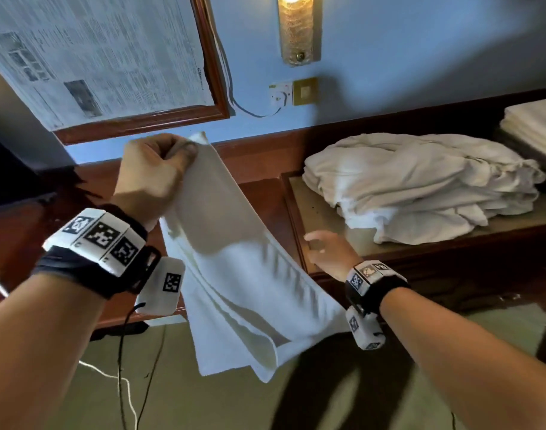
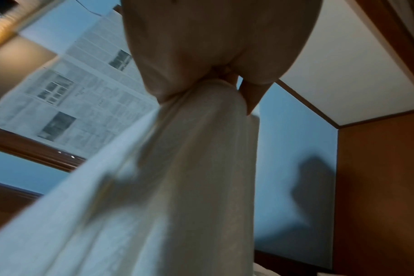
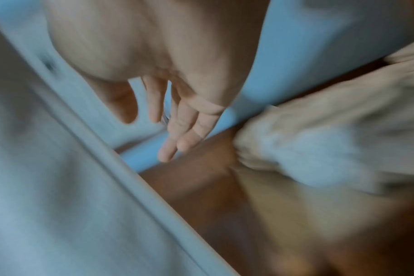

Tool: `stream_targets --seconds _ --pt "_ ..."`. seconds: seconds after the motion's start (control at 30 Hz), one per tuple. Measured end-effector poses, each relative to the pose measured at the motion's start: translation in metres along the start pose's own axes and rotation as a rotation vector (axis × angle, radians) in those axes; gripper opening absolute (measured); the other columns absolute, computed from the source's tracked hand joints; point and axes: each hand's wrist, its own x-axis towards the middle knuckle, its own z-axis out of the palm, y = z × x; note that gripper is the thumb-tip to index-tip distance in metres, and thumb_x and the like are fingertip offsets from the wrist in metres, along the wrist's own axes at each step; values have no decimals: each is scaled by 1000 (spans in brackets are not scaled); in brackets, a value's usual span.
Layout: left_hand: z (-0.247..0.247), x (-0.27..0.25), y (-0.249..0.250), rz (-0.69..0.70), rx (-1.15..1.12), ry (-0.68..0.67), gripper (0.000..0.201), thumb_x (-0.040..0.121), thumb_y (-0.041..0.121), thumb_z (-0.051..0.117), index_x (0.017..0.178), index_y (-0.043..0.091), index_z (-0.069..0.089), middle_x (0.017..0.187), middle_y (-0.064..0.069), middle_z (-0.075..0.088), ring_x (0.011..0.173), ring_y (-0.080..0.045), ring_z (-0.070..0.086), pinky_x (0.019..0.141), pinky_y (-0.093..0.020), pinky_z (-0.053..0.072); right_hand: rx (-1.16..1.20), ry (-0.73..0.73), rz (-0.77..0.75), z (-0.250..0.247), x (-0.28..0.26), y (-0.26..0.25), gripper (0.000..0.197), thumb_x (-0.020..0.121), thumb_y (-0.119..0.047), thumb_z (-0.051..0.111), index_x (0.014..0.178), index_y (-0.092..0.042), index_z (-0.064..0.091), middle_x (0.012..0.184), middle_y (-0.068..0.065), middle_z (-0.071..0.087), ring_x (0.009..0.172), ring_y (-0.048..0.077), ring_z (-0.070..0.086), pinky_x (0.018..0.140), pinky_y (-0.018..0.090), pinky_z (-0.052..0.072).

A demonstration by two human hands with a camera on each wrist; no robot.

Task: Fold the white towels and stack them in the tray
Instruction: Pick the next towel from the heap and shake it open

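My left hand (image 1: 160,169) is raised and grips the top corner of a white towel (image 1: 243,280), which hangs down in loose folds over the floor. In the left wrist view that same towel (image 2: 177,186) drops from my left hand (image 2: 215,80). My right hand (image 1: 327,252) hovers just right of the hanging towel with fingers relaxed and holding nothing; the right wrist view shows those fingers (image 3: 177,130) straight beside the towel's edge (image 3: 71,168). A heap of unfolded white towels (image 1: 420,184) lies on the wooden desk (image 1: 324,218). Folded white towels (image 1: 535,125) sit stacked at the far right.
A framed newspaper (image 1: 104,60) hangs on the blue wall, with a lit wall lamp (image 1: 299,26) and a socket plate (image 1: 291,91) to its right. Cables (image 1: 125,367) trail over the green carpet below. The desk's raised wooden rim (image 1: 291,212) runs between my hands.
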Motion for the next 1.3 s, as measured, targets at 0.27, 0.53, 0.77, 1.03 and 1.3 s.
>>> stream_targets --seconds 0.27,0.53,0.77,1.03,1.3 --pt "32 -3 12 49 92 -130 13 95 23 70 87 30 79 84 10 77 82 -11 71 80 -39 60 357 98 -631 -57 18 -180 25 93 -11 65 117 -6 67 108 3 71 99 15 66 91 30 50" --pt "13 -1 3 21 88 63 17 93 29 69 83 19 79 76 -1 75 73 -16 69 71 -42 60 94 82 -685 -58 39 -215 16 96 -9 57 101 -12 72 101 -1 73 101 8 66 93 28 50" --pt "4 -14 -30 62 151 108 27 98 21 62 75 7 69 65 -9 64 58 -14 51 54 -26 43 26 187 -868 -63 42 -252 26 94 0 53 109 -8 73 107 3 73 96 10 64 85 12 46" --pt "35 -57 -102 -397 517 -48 27 94 34 55 75 16 59 74 -4 65 70 -26 62 64 -32 50 123 366 -901 -83 53 -251 27 96 -3 48 109 -11 70 106 -3 69 100 11 62 87 14 46" --pt "37 -68 -113 -412 555 -33 22 98 27 48 84 15 60 82 -6 65 79 -31 63 69 -34 49 131 447 -713 -85 67 -207 24 97 -5 49 110 -10 68 106 2 69 101 16 61 89 22 45"
